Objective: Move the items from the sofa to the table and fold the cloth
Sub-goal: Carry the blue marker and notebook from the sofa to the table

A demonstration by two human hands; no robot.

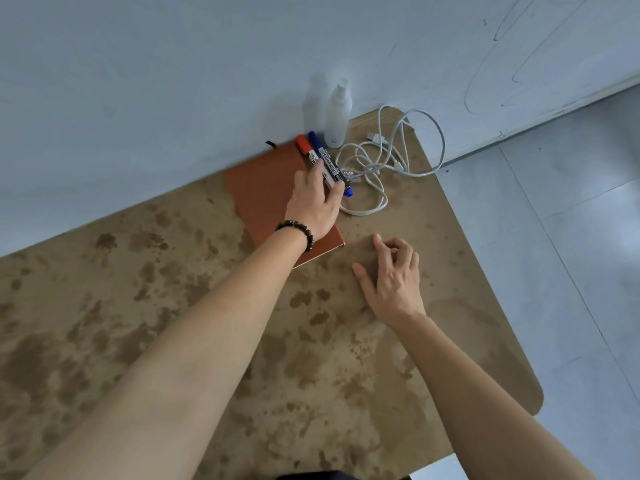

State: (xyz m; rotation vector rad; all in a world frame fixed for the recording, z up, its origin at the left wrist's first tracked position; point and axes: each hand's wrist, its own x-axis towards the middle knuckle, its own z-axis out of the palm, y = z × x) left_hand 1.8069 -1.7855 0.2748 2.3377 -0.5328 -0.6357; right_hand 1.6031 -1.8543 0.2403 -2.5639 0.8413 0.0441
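Left hand [313,202]: fingers closed over two markers [323,157], red and blue, lying on a brown notebook [263,188].
Right hand [391,275]: empty, fingers loosely curled, resting on the stained desk [173,306].
Beyond the left hand: white cable [388,161], spray bottle [337,116] by the wall.

Table [207,341] held: two markers, red [303,145] and blue [325,154]; one notebook [263,188]; one spray bottle [337,116]; one white cable [388,157].

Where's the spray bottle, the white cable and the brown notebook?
Spray bottle [336,123], head view, middle of its clear body.
Cable [372,206], head view, its near loop.
Notebook [263,188], head view, bare cover.
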